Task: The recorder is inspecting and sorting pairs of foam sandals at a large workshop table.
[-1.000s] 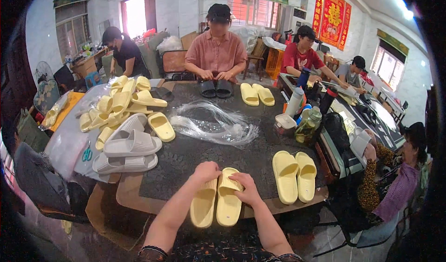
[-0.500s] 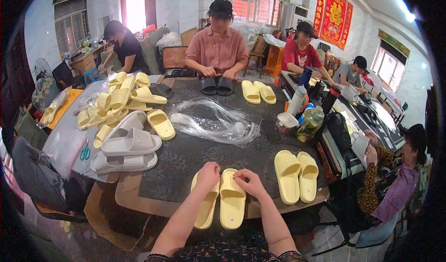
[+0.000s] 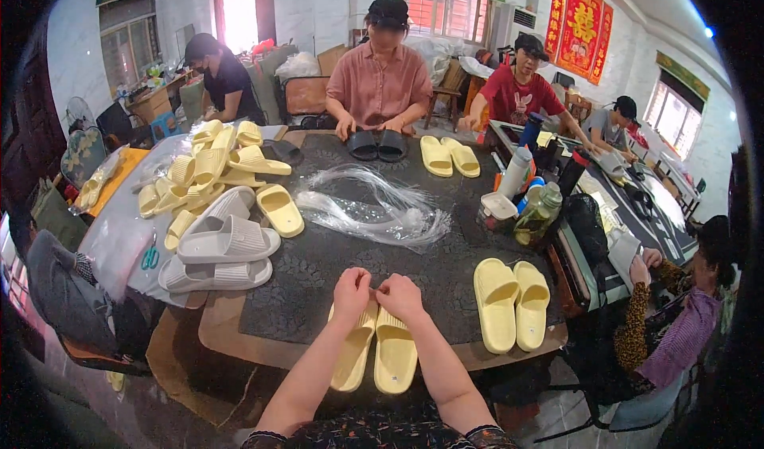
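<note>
A pair of pale yellow slippers lies at the table's near edge with the toe straps pointing away from me: the left slipper (image 3: 348, 365) and the right slipper (image 3: 395, 365) are side by side. Over the left one's strap is my left hand (image 3: 351, 296), its thumb and fingers pinched together. My right hand (image 3: 399, 298) is pinched too, above the right strap, and the fingertips of both hands nearly meet. Anything thin between them is too small to make out. Beyond my hands lies a loose bundle of clear plastic strands (image 3: 374, 218).
Another yellow pair (image 3: 499, 306) lies to my right. Left are grey slippers (image 3: 231, 241), a heap of yellow slippers (image 3: 208, 167) and green scissors (image 3: 150, 254). Bottles (image 3: 517, 171) crowd the right. Across, a person's hands hold black slippers (image 3: 377, 145); other people sit around.
My right hand has moved left and away from me, off the right strap's side, to join my left hand. Across the table, the red-shirted person has raised an arm.
</note>
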